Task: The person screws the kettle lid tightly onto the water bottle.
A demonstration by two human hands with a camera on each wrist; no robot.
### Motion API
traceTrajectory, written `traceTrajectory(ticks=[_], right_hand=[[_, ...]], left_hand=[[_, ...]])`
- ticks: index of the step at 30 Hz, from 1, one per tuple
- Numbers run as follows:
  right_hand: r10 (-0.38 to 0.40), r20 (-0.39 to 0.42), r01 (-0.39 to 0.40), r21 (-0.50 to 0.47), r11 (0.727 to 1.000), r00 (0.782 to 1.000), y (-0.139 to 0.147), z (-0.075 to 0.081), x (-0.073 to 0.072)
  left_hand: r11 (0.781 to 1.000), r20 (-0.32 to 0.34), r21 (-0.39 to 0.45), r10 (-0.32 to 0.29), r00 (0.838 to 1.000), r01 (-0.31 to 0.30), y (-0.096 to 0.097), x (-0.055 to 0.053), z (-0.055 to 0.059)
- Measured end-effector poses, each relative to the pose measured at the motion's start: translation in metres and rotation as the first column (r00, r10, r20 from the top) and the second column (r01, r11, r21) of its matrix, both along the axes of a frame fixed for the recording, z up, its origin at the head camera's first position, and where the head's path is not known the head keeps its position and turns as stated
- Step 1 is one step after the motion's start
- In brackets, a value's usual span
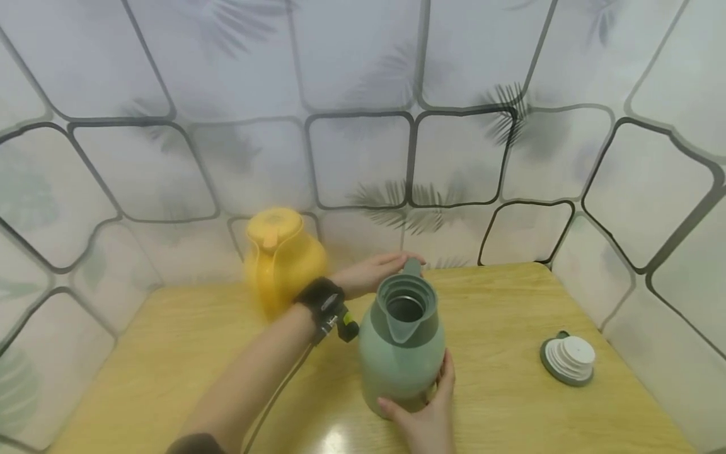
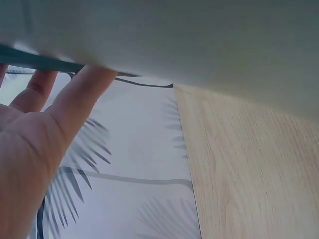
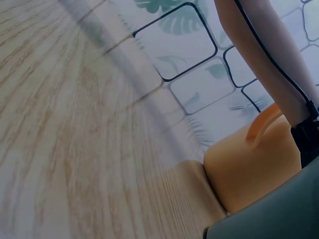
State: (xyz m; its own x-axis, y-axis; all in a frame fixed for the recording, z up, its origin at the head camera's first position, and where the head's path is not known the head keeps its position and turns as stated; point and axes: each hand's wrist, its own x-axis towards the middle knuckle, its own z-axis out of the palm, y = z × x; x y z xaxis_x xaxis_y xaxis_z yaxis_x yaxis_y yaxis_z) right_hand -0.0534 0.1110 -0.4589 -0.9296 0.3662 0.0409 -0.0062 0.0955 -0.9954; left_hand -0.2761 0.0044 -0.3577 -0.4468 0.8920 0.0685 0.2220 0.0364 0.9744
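Seemingly steadying: right hand [image 1: 430,421] is gripping the vacuum jug [image 1: 401,366], left hand [image 1: 375,272] touching its handle [image 1: 412,267], hold unclear; next needing balance

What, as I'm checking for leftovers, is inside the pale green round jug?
Inside the pale green round jug, a shiny, dark lining shows near the top; the bottom and any contents are hidden.

The left grip [image 1: 377,271] is partly hidden by the green jug [image 1: 403,362]; beside that grip, the head view's yellow jug [image 1: 289,261] is blurred.
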Motion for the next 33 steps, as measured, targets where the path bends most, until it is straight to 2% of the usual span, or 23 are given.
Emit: traceTrajectory(ticks=[3,8,12,16,20,24,29,33], right_hand=[[0.009,-0.004,-0.009,-0.007,1.0,1.0,0.0,-0.001,-0.004],[0.05,0.017,-0.051,0.027,0.998,0.999,0.008,-0.002,-0.008],[0.099,0.044,-0.102,0.072,0.992,0.994,0.019,-0.003,-0.012],[0.164,0.059,-0.168,0.059,0.984,0.985,0.027,-0.002,-0.015],[0.21,0.054,-0.213,0.058,0.975,0.976,0.034,0.001,-0.018],[0.242,0.04,-0.245,0.092,0.965,0.969,0.041,0.006,-0.023],[0.32,-0.043,-0.31,0.163,0.937,0.946,0.053,0.013,-0.029],[0.42,-0.094,-0.386,0.254,0.887,0.902,0.068,0.018,-0.039]], left_hand=[[1.0,0.009,-0.005,0.03,1.0,-0.03,-0.006,0.002,0.001],[0.993,0.034,-0.039,0.115,0.993,-0.114,-0.016,0.007,0.003],[0.99,0.041,-0.018,0.139,0.989,-0.139,-0.021,0.009,0.001],[0.986,0.054,0.01,0.164,0.985,-0.165,-0.026,0.01,-0.002],[0.977,0.035,0.006,0.215,0.976,-0.215,-0.033,0.014,-0.002],[0.969,0.014,0.032,0.246,0.969,-0.246,-0.04,0.022,0.004],[0.953,0.01,0.068,0.295,0.956,-0.295,-0.05,0.033,0.014],[0.938,0.007,0.104,0.333,0.943,-0.332,-0.059,0.044,0.019]])
